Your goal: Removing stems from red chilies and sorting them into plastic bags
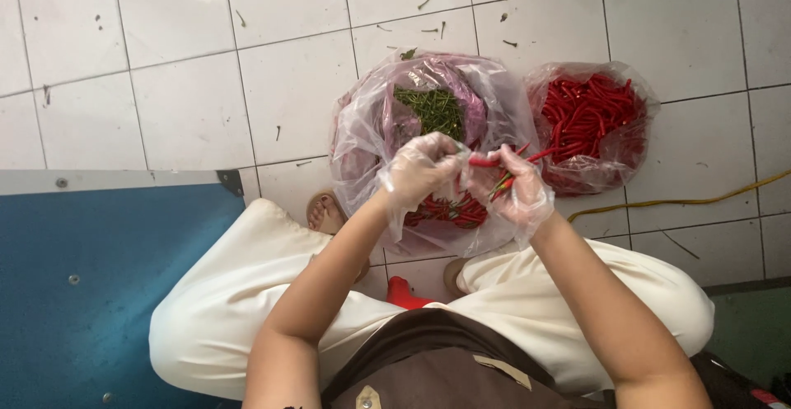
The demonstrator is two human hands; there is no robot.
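Red chili [484,162] is pinched between both gloved hands: the left hand [418,170] closes its fingertips on one end, while the right hand [515,186] grips it and clasps a small bunch of chilies [504,182]. Beneath them sits a clear plastic bag [362,141] holding green stems [432,108] and red chilies. Just beside it, on the tiled floor [189,88], a second bag of chilies [589,125] rests.

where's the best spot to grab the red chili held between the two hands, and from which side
Grip the red chili on its bare mid-body, coming from above. It lies roughly level between the gloved left hand and right hand, so only that short middle stretch shows. The right hand already holds several other chilies, probably crowding that end.
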